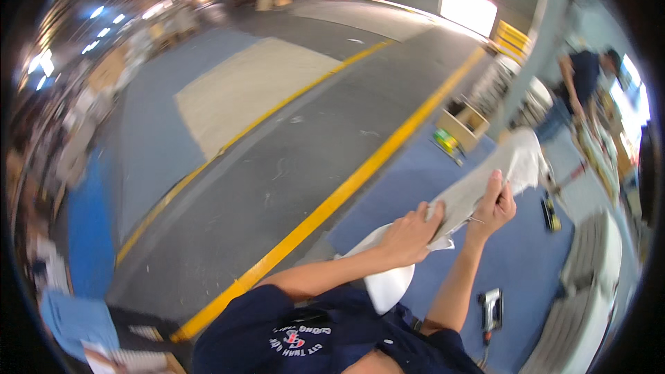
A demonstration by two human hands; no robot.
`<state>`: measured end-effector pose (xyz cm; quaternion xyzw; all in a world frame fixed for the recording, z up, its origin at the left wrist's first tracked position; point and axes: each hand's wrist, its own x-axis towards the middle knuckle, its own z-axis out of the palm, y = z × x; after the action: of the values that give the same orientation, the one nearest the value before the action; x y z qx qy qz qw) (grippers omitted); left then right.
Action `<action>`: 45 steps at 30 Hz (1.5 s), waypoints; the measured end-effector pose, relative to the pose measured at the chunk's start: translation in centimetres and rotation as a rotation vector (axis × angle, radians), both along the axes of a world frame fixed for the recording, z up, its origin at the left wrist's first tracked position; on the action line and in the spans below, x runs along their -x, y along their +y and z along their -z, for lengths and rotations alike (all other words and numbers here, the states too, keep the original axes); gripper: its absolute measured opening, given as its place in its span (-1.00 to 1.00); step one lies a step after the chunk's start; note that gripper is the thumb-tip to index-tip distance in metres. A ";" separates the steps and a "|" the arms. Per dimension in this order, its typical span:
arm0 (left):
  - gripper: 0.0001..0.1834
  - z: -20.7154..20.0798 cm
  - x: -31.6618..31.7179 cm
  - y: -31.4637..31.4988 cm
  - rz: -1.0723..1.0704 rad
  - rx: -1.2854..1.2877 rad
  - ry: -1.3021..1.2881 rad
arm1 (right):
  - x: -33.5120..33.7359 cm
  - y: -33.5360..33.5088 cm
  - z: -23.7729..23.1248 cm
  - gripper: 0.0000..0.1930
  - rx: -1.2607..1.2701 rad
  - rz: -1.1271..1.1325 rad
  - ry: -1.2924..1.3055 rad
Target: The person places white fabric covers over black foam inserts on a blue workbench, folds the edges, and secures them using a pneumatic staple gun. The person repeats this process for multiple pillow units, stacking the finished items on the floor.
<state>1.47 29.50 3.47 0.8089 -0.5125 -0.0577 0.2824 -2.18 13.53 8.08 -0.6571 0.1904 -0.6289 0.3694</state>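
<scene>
A long piece of pale grey fabric (465, 202) with white parts stretches in front of me, from near my body up toward the right. My left hand (410, 235) grips its nearer part, fingers bent over the cloth. Farther along, my right hand (493, 206) is closed on the fabric's edge, thumb pointing up. A white flap (389, 287) hangs below my left forearm. Loose pale threads show by my right hand. Below the fabric, a silver and black staple gun (492, 310), apparently with a hose attached, lies on the blue surface (457, 305).
Grey padded cushions (578, 312) line the right side. A yellow and black tool (551, 213) lies beyond them, and a wooden box (463, 127) stands farther off. One person (585, 79) works at back right; another (80, 322) is at lower left. Yellow lines (332, 208) edge the grey walkway.
</scene>
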 end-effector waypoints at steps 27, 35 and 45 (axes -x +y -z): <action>-0.27 -8.4 -13.4 -19.0 0.477 0.488 0.952 | 1.1 1.8 6.1 -0.57 0.143 -0.390 -0.160; -0.45 -6.2 -11.6 -17.1 0.404 0.654 -0.165 | -2.5 -3.0 6.9 -0.67 -0.077 -0.442 -0.280; -0.30 -4.9 -14.0 -13.2 0.559 0.522 -0.024 | -4.7 -1.6 7.8 -0.69 -0.494 -0.487 -0.500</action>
<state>15.49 16.30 8.36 0.5393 -0.7141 0.0096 0.4463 2.53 11.89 0.28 -0.4019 0.0791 -0.5989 0.6882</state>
